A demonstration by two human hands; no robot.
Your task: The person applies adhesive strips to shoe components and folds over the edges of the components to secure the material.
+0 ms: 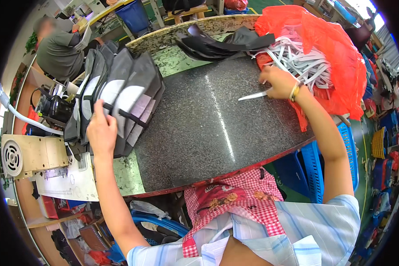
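At the left of the table, my left hand [103, 131] has its fingers closed at the lower edge of a dark grey fabric piece [122, 73] with a pale curved patch and a black strap. It is one of several such pieces in an overlapping stack. Over the table's right side, my right hand [280, 83] is closed around a thin, pale, pointed piece [252, 95]. Whether that is a blade or a strip, I cannot tell. Just beyond this hand lies a heap of white strips [303, 62] in an opened red plastic bag [337, 66].
Dark curved pieces [221, 46] lie along the table's far edge. A beige machine motor [35, 155] and a black machine part [55, 106] stand at the left. Blue baskets [314, 170] sit below the right edge. Another person [60, 51] sits at far left.
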